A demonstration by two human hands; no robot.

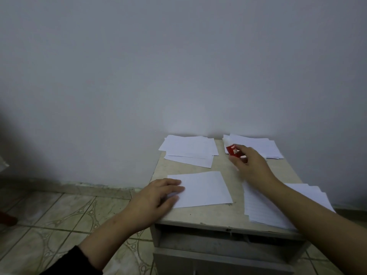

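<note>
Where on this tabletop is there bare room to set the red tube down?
Bare tabletop runs along the front edge, below the front sheet under the left hand. A narrower strip lies between that sheet and the front-right pile. The back is crowded: back-left pile, back-right pile, and the right hand gripping the red tube.

Centre right of frame: your right hand [250, 166] grips red tube [233, 151], white lettering on it. Sheet [204, 188] under your left hand [158, 195]: plain white. Stack [262, 207], lower right: white, faint ruled lines. Tabletop [218, 215]: beige, speckled. Cabinet front [218, 261]: grey. Floor tiles [69, 215], lower left: pale green-beige, looping line pattern. Your sleeve [79, 262]: black. Wall [139, 66]: pale grey-blue.
</note>
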